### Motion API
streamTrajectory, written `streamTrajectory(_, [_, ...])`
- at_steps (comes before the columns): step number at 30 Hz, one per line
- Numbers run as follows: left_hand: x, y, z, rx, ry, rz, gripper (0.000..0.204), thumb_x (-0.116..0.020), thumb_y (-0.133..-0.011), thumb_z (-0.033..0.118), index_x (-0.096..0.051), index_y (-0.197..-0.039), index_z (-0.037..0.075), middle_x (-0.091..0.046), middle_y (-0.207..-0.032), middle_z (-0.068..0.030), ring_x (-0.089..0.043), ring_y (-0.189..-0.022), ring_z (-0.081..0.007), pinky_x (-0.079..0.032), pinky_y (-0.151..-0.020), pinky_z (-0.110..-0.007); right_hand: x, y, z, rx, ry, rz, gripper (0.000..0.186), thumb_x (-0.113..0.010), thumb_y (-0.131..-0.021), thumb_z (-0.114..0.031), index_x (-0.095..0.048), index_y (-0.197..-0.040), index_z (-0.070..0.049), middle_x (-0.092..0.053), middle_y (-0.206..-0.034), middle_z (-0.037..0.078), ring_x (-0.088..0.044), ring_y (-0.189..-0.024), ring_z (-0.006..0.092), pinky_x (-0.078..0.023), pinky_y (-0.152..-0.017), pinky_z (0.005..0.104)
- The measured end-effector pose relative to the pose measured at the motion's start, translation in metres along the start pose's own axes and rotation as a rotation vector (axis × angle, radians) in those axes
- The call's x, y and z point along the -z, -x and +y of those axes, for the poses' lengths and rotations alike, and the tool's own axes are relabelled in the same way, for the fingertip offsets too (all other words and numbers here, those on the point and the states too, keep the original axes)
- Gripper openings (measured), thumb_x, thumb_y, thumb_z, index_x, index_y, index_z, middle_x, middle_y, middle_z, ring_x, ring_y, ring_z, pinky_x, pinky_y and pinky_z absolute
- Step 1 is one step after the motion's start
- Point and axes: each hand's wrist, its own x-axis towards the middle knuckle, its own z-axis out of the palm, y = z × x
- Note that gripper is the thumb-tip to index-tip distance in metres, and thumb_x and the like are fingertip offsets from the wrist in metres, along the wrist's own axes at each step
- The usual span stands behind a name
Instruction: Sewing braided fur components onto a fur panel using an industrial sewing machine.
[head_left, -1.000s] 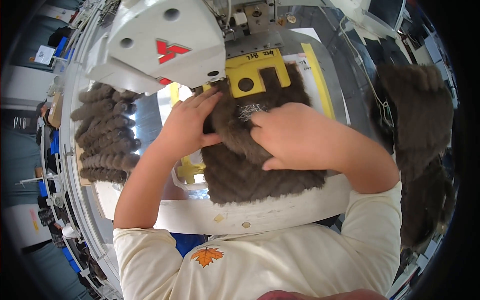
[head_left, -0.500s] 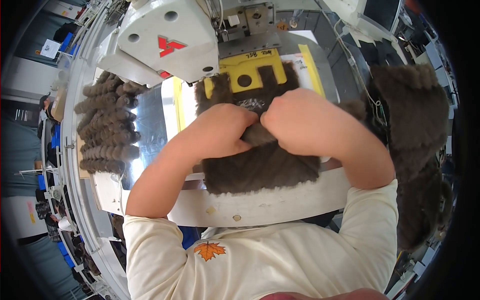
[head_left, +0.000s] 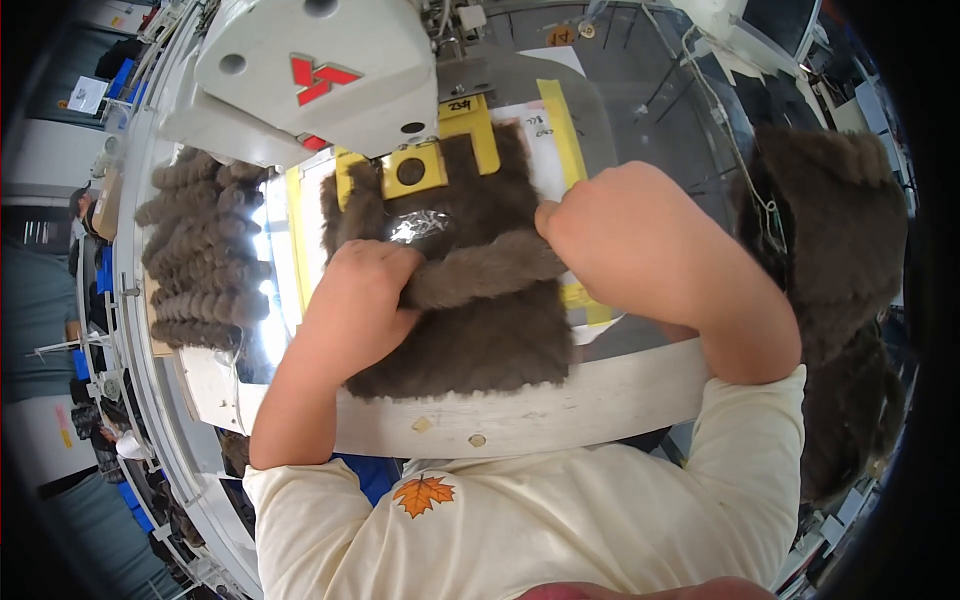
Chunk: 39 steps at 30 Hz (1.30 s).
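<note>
Several brown fur rolls (head_left: 205,260) lay stacked in a column at the far left, beside a white machine head (head_left: 310,85) with a red emblem. Next came the left hand (head_left: 365,300), its fingers and thumb closed on the left end of a fur strip (head_left: 485,272). That strip ran crosswise over a brown fur panel (head_left: 460,350), below a shiny patch (head_left: 420,227) and a yellow plate (head_left: 436,166) with a round hole. At the strip's right end was the right hand (head_left: 612,230), fingers curled in narrowly; whether they gripped the strip could not be told. More brown fur pieces (head_left: 840,235) hung at the far right.
</note>
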Motion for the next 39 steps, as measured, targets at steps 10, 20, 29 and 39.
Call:
streamTrajectory(10, [0.013,-0.044,0.012,0.072,0.416,-0.392,0.048,-0.081,-0.083,0.040,-0.066,-0.099,-0.003,-0.070,-0.086,-0.0203,-0.068,-0.088,-0.0424,-0.054,-0.075,-0.050,-0.011,-0.020,-0.017,0.055,-0.017,0.257,0.024,-0.076,-0.077,-0.022,-0.060,-0.084,-0.006,-0.065,-0.075,0.011,-0.068,-0.073,0.0316,-0.051,-0.064,0.0440])
streamTrajectory(20, [-0.004,-0.022,0.002,-0.052,-0.038,0.205,0.048,-0.089,-0.067,0.030,-0.052,-0.089,0.008,-0.059,-0.073,-0.0098,-0.065,-0.072,-0.0309,-0.052,-0.064,-0.042,-0.006,-0.026,0.008,0.016,-0.458,0.195,0.048,-0.071,-0.092,-0.047,-0.056,-0.086,-0.002,-0.063,-0.079,0.015,-0.063,-0.081,0.0422,-0.048,-0.073,0.0498])
streamTrajectory(29, [-0.001,-0.031,-0.007,-0.156,0.748,-0.066,0.046,-0.083,-0.084,0.041,-0.063,-0.099,0.002,-0.065,-0.082,-0.0179,-0.065,-0.078,-0.0411,-0.051,-0.067,-0.042,-0.011,-0.028,-0.007,0.196,-0.407,0.284,0.037,-0.075,-0.090,-0.037,-0.056,-0.086,-0.005,-0.060,-0.075,0.009,-0.064,-0.077,0.0358,-0.048,-0.065,0.0460])
streamTrajectory(39, [-0.016,-0.022,-0.014,-0.057,0.582,0.260,0.022,-0.081,-0.082,0.011,-0.072,-0.101,0.005,-0.066,-0.081,-0.0135,-0.066,-0.074,-0.0350,-0.054,-0.066,-0.040,-0.001,-0.026,0.000,0.043,-0.880,0.606,0.037,-0.096,-0.067,-0.017,-0.075,-0.095,-0.004,-0.071,-0.084,0.006,-0.067,-0.071,0.0209,-0.050,-0.064,0.0297])
